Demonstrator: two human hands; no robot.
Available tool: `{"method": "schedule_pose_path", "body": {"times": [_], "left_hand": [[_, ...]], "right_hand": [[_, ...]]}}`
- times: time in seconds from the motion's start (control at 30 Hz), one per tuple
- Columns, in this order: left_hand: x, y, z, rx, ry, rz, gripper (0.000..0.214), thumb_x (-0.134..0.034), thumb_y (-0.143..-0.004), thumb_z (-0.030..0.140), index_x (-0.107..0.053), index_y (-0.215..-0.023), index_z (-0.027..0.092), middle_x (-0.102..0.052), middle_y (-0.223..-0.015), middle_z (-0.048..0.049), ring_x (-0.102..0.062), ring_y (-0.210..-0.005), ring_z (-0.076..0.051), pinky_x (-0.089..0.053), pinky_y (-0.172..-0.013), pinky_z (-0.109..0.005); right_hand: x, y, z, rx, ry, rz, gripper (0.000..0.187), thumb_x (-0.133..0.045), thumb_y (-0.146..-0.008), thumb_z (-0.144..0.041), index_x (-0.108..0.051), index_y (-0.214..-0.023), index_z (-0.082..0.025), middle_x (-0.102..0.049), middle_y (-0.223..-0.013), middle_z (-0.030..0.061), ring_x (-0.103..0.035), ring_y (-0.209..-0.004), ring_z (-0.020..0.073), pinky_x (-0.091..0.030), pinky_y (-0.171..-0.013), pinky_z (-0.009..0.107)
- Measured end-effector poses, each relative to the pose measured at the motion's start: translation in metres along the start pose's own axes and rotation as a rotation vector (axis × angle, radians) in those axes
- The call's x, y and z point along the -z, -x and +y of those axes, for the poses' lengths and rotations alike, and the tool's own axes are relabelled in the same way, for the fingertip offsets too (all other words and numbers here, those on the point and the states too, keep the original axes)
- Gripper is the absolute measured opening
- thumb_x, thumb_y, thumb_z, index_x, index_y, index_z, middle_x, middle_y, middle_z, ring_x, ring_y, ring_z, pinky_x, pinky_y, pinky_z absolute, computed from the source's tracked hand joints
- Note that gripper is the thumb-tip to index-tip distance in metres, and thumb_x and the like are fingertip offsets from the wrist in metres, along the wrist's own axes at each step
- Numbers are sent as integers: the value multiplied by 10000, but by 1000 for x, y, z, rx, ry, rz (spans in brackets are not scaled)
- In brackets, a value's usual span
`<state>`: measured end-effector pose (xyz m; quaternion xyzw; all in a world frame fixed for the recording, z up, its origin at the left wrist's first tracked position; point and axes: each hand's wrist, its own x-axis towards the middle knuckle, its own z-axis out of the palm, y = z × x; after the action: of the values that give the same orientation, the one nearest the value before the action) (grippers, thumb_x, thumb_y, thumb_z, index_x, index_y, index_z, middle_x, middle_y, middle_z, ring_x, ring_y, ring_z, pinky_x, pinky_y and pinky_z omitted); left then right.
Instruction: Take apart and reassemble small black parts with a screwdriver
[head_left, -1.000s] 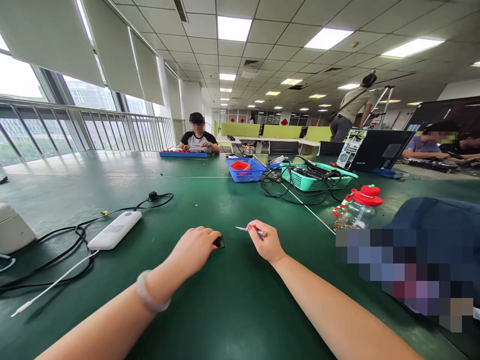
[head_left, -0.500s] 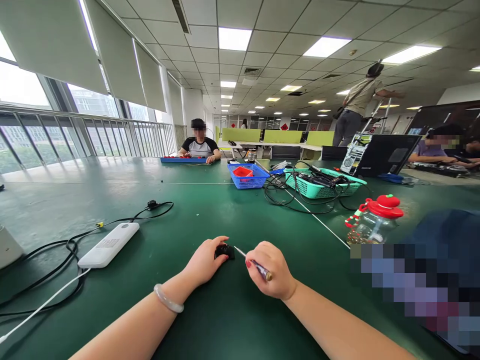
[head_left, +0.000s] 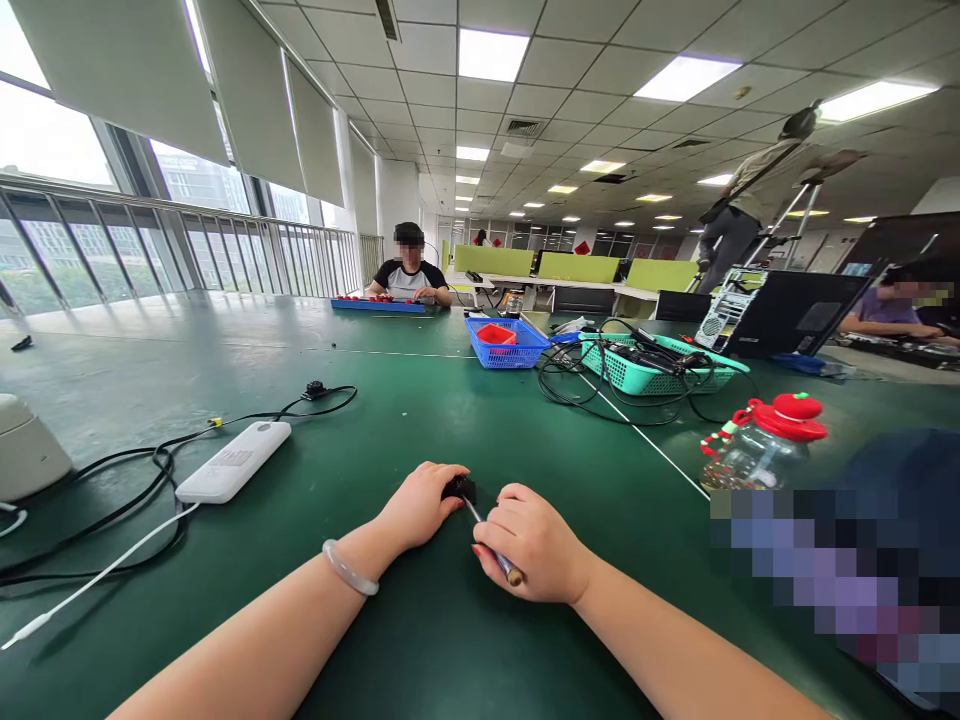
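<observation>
Slim tool (head_left: 508,567) clamped in right hand (head_left: 532,545) slants forward-left, pointing at black object (head_left: 460,488) gripped by left hand (head_left: 418,507).

I'm seeing bright windows (head_left: 199,180) at left — grey blinds (head_left: 135,80) hanging partway, ceiling lights (head_left: 493,54) glowing — lime partitions (head_left: 491,261) standing well back.

I'm in an open-plan office, right now: tiled ceiling (head_left: 570,62), bright light panels (head_left: 493,55), lime partitions (head_left: 577,266) and white desks (head_left: 534,282) beyond the far edge of my green surface (head_left: 465,650), blinds (head_left: 127,80) part-lowered over windows (head_left: 206,180) past its left edge, computer case (head_left: 795,312) standing far right.
</observation>
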<state>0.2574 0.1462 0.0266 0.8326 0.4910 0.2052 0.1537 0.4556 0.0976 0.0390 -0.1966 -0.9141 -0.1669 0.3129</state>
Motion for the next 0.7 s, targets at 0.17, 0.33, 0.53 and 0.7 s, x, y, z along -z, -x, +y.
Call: {"method": "schedule_pose_path", "body": {"times": [0.17,0.33,0.53,0.7], "left_hand": [[1,1,3,1,4,0,399,-563,-829,203,-583,-1226,239,-663,-1225,-40,-548,-1169,-238,-426,-1052,-397],[1,3,4,-14,-11,1,407,-551,-834,190,-579,-1237,233,-656,-1248,-40,-542,-1179,-243,-424,-1055,-406],[1,2,3,4,8,-1,440,-559,-820,184,-573,-1257,240,-666,-1212,-55,-552,-1169,-242,-432,-1043,-392],[4,2,4,94,75,13,547,-605,-773,165,-519,-1306,257,-670,-1176,-70,-581,-1131,-250,-455,-1006,-397]], "right_hand": [[-1,-1,-3,39,67,-30,170,-478,-859,-194,-583,-726,-196,-544,-599,-4,-414,-562,134,-383,-731,322],[-2,-2,-5,8,90,-72,104,-501,-803,-172,-587,-749,-196,-550,-632,-3,-446,-599,140,-374,-814,340],[-3,-3,-11,2,128,-161,102,-510,-809,-193,-582,-737,-203,-569,-653,2,-463,-609,146,-362,-884,364],[-5,-2,-10,1,123,-176,95,-512,-817,-202,-576,-747,-206,-573,-662,1,-469,-619,147,-355,-915,377]]}}
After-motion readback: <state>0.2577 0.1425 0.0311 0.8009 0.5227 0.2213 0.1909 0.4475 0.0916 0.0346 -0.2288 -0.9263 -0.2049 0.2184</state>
